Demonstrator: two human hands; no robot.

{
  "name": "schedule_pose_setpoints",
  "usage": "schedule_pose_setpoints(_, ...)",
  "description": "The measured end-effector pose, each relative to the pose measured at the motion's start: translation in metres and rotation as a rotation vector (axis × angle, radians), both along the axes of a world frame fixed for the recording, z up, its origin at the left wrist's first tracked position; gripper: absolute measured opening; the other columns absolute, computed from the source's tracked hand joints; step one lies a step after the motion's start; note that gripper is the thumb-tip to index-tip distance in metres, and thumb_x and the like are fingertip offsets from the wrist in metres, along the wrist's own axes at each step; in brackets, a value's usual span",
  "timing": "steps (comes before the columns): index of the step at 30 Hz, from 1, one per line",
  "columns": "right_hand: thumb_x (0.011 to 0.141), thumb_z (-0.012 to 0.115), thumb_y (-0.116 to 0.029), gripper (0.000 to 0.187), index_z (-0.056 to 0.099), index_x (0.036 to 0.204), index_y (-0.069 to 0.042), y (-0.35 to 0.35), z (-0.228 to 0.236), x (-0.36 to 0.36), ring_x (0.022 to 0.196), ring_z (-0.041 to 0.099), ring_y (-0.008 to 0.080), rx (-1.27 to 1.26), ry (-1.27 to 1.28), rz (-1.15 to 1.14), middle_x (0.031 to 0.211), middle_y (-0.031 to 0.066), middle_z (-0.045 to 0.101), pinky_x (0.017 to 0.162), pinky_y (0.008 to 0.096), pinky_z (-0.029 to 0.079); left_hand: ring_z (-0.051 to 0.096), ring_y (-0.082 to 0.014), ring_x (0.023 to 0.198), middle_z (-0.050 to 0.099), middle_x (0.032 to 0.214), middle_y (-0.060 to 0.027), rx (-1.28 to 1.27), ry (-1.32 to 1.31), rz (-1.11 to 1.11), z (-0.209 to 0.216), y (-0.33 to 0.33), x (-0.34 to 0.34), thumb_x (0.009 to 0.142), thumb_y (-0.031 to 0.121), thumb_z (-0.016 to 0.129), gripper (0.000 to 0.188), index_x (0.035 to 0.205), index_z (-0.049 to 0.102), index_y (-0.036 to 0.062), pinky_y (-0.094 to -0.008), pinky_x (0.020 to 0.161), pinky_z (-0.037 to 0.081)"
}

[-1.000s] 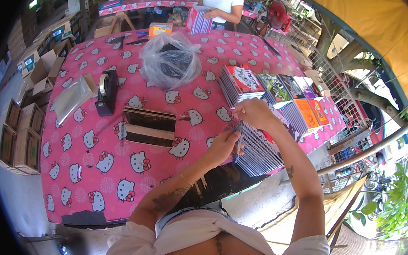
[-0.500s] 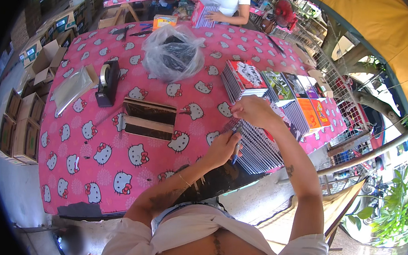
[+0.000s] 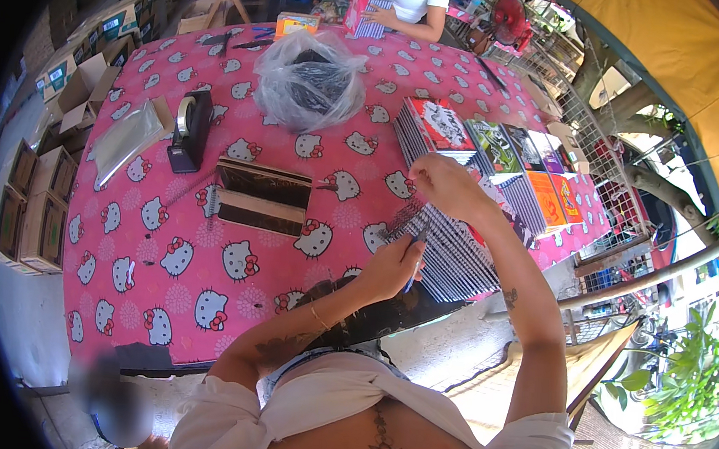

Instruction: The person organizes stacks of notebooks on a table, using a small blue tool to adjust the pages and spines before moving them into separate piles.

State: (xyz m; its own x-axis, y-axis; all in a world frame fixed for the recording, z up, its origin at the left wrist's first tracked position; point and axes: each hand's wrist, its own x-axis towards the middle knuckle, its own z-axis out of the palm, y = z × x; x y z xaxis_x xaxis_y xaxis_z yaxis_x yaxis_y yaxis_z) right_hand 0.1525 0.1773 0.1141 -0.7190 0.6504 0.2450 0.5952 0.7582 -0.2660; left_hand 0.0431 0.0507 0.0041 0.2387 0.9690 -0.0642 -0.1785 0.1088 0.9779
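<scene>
Notebooks: spiral-bound stack at near right edge of pink surface, just right of brown box.
Left hand: fingers closed round a thin blue pen, resting at the stack's left edge.
Right hand: above the stack, fingers curled; cannot tell what it pinches.
Behind box: clear bag; tape dispenser to its left.
Beyond stack: fanned notebook rows.
</scene>
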Motion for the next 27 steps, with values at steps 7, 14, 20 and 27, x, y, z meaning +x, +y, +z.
schedule_pose_setpoints(7,0.09,0.058,-0.026,0.02,0.065,0.095,-0.008,-0.008,0.015,-0.016,0.089,0.065,0.0342,-0.089,-0.388,-0.16,0.088,0.0138,0.069,0.078,0.0431,0.05,0.071,-0.0183,0.071,0.066,0.087,-0.0112,-0.005,0.003,0.068,-0.022,0.017,0.003,0.103,0.035,0.045,0.034,0.103,0.054,0.0018,-0.0269,0.051,0.053)
schedule_pose_setpoints(14,0.085,0.064,-0.031,0.025,0.071,0.091,-0.008,0.011,0.0,-0.002,0.083,0.067,0.0348,-0.23,-0.523,-0.099,0.08,0.0142,0.07,0.075,0.0461,0.05,0.07,-0.019,0.067,0.065,0.083,-0.011,-0.017,0.021,0.068,-0.007,0.02,0.005,0.103,0.03,0.044,0.03,0.099,0.051,0.0014,-0.0303,0.046,0.05)
schedule_pose_setpoints(20,0.08,0.069,-0.034,0.028,0.074,0.089,-0.009,0.008,-0.002,-0.007,0.08,0.068,0.0331,-0.177,-0.363,-0.084,0.073,0.0129,0.069,0.073,0.0449,0.05,0.068,-0.0188,0.063,0.064,0.081,-0.0125,0.067,0.069,0.057,-0.014,-0.001,0.003,0.104,0.028,0.042,0.031,0.098,0.05,-0.0008,-0.0308,0.05,0.051)
schedule_pose_setpoints(27,0.078,0.071,-0.031,0.026,0.073,0.084,-0.006,0.007,0.002,-0.017,0.081,0.068,0.0336,-0.119,-0.629,-0.012,0.076,0.0133,0.07,0.07,0.0445,0.052,0.067,-0.0172,0.061,0.063,0.08,-0.0112,0.099,0.056,0.139,-0.019,0.014,0.008,0.104,0.029,0.041,0.032,0.096,0.05,-0.0003,-0.0299,0.051,0.053)
